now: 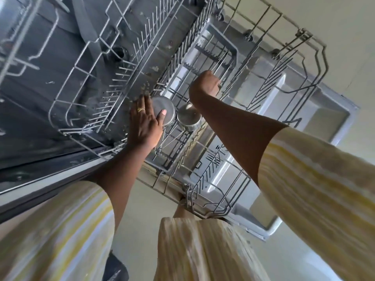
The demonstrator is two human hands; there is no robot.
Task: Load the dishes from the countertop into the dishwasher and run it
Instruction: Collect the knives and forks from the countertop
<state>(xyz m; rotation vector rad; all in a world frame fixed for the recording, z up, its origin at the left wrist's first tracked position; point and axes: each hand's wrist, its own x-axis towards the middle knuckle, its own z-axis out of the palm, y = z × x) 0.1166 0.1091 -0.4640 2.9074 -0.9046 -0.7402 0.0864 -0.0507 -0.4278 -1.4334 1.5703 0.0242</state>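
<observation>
The dishwasher stands open with its grey wire upper rack (284, 63) pulled out over the lowered door (328, 116). Two steel cups sit upside down side by side in the rack's lower middle. My left hand (145, 120) rests on the left steel cup (165, 107), thumb across its flat bottom and fingers around its far side. The right steel cup (189, 118) stands free next to it. My right hand (205, 84) is curled around wires of the rack just beyond the cups, knuckles toward me.
The dark dishwasher tub (50, 78) with its spray arm lies at the left under the rack. A folding tine row (140, 47) runs along the rack's middle. Pale floor (138, 220) shows below, and my yellow-striped clothing fills the lower frame.
</observation>
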